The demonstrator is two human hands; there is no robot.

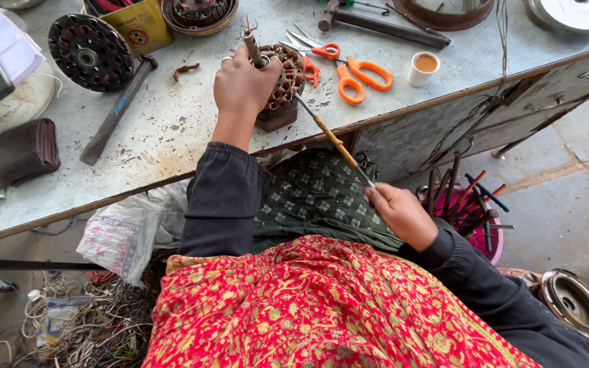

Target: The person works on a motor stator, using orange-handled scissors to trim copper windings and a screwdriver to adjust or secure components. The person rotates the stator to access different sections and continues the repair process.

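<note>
Left hand (243, 85) clamps the wound stator (284, 78) near the counter (172, 129) edge — right hand (403, 215) grips a long rod (335, 142), its axis slanting up-left into the stator.

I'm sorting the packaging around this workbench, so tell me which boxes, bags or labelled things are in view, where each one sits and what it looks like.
Yellow box: back of the table, left of centre, rectangular, with a round red and dark emblem on its face.
Printed plastic bag: below the table edge by the left sleeve, crumpled, whitish with faded print.
Small cup: on the table beside the orange scissors, white, plain, orange-brown inside.
No screens or signs show.
</note>
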